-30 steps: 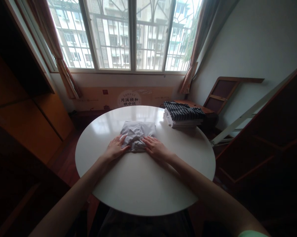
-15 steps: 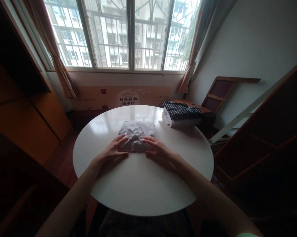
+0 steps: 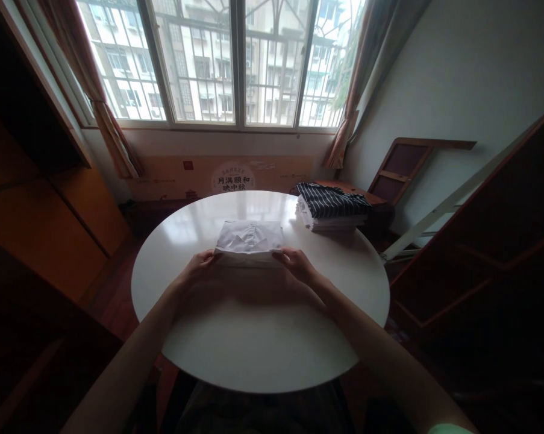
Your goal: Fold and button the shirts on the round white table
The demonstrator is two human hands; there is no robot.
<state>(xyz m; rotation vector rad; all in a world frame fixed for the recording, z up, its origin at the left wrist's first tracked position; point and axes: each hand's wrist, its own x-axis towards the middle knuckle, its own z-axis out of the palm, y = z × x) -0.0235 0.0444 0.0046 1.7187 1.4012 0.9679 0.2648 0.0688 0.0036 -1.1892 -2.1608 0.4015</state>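
Observation:
A folded white shirt (image 3: 249, 239) is held just above the middle of the round white table (image 3: 253, 331). My left hand (image 3: 198, 267) grips its near left corner, fingers curled under the edge. My right hand (image 3: 296, 264) grips its near right corner the same way. The shirt's near edge is raised off the table and casts a shadow in front of it. The collar faces up, towards the window.
A stack of folded clothes (image 3: 332, 208) topped by a dark striped garment sits at the table's far right edge. A wooden cabinet (image 3: 50, 199) stands on the left. On the right are a slanted dark wooden frame (image 3: 493, 241) and a leaning wooden panel (image 3: 407, 169). Windows are behind.
My hands slid from pressing flat on top of the shirt to its near corners and took hold of it. The shirt's near edge has come up off the table.

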